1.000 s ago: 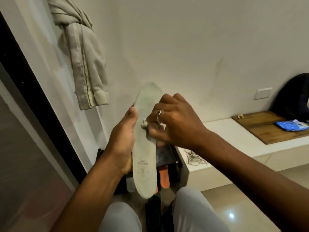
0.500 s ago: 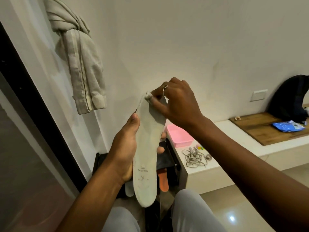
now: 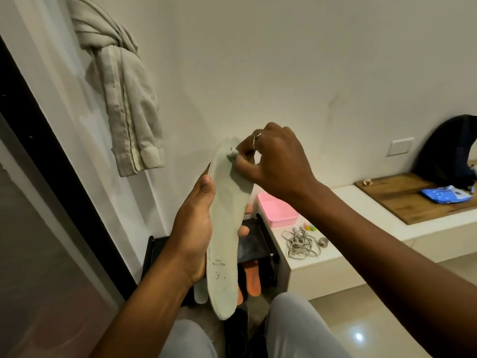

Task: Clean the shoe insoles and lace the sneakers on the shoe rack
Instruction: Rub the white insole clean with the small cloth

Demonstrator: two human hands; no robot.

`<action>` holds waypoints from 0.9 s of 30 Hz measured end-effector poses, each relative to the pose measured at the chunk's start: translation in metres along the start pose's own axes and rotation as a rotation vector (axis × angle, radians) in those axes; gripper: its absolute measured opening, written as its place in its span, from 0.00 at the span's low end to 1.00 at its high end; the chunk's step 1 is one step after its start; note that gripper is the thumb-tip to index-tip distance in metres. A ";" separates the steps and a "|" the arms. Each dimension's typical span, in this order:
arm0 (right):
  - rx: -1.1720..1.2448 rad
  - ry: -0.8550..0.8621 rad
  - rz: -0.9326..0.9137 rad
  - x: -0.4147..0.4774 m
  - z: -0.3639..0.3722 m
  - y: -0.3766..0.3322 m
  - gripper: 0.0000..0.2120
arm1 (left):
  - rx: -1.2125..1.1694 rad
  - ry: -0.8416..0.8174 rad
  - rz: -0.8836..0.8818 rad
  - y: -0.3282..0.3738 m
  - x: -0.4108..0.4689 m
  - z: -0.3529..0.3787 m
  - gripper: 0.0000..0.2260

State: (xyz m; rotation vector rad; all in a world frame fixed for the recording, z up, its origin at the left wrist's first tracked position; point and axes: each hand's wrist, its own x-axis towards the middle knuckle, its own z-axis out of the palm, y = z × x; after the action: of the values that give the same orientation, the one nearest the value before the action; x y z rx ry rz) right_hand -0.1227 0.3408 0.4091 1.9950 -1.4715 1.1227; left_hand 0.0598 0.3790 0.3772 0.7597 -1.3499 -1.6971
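Note:
A long pale grey-green insole (image 3: 224,228) stands upright in front of me, toe end up. My left hand (image 3: 192,228) grips it round the middle, thumb on its face and fingertips showing at its right edge. My right hand (image 3: 273,161) pinches a small white wad of wipe (image 3: 233,153) and presses it on the insole's toe end. Below, the black shoe rack (image 3: 260,244) holds an orange insole (image 3: 252,281) and another pale insole (image 3: 200,293). Grey laces (image 3: 300,241) lie in a heap on the white ledge.
A pink tub (image 3: 277,211) sits on the white ledge (image 3: 361,210) next to the rack. Farther right lie a wooden board (image 3: 413,197), a blue packet (image 3: 445,193) and a dark bag (image 3: 449,148). A beige garment (image 3: 124,99) hangs on the wall. My knees are at the bottom.
My right hand slid the wipe from the middle of the insole up to its toe end and stays there. The left hand keeps its grip.

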 end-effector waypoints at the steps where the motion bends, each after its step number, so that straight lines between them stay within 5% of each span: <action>1: -0.012 -0.028 -0.028 -0.007 -0.001 -0.003 0.12 | -0.008 0.010 0.002 0.000 0.002 -0.003 0.22; 9: 0.084 -0.230 -0.195 -0.042 -0.006 -0.033 0.11 | -0.072 0.068 0.030 -0.003 0.007 -0.002 0.21; 19: 0.070 0.117 0.132 -0.002 0.007 -0.002 0.09 | 0.033 -0.054 -0.057 0.001 -0.001 0.003 0.21; 24: 0.279 -0.083 -0.141 -0.031 0.005 -0.034 0.08 | -0.059 0.047 0.015 0.001 0.007 -0.008 0.25; 27: 0.173 -0.103 -0.232 -0.038 0.005 -0.031 0.06 | -0.093 0.052 0.015 0.001 0.008 -0.009 0.24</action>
State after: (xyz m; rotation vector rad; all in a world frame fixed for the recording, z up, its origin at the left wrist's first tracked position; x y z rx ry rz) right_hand -0.0965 0.3712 0.3796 2.3046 -1.1851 1.0923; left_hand 0.0639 0.3675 0.3764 0.7333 -1.2299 -1.7044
